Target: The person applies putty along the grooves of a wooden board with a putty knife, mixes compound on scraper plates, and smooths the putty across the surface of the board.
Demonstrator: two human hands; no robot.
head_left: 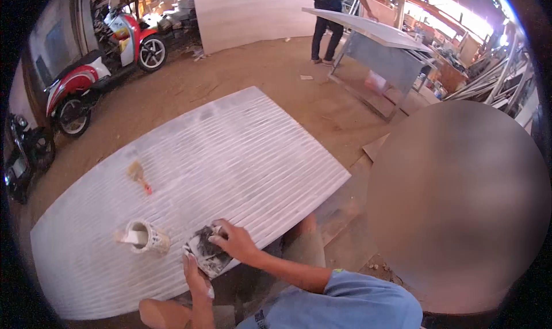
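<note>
A dark, white-smeared flat piece (208,254) is held between both hands over the near edge of a ribbed white panel (230,145). My right hand (234,241) grips its upper right side, fingers bent over it. Along the lower left side my left hand (197,277) holds it, fingers closed against the edge. To the left stands an open white-coated container (150,238) with a pale lump or tool at its mouth. Farther up the panel lies a brush (138,175) with a pale head and a reddish handle tip.
A red and white scooter (95,70) stands at upper left, with part of another motorbike (23,156) below it. At upper right a person (330,24) stands by a raised board (374,29) on a metal frame. A blurred round area covers the right.
</note>
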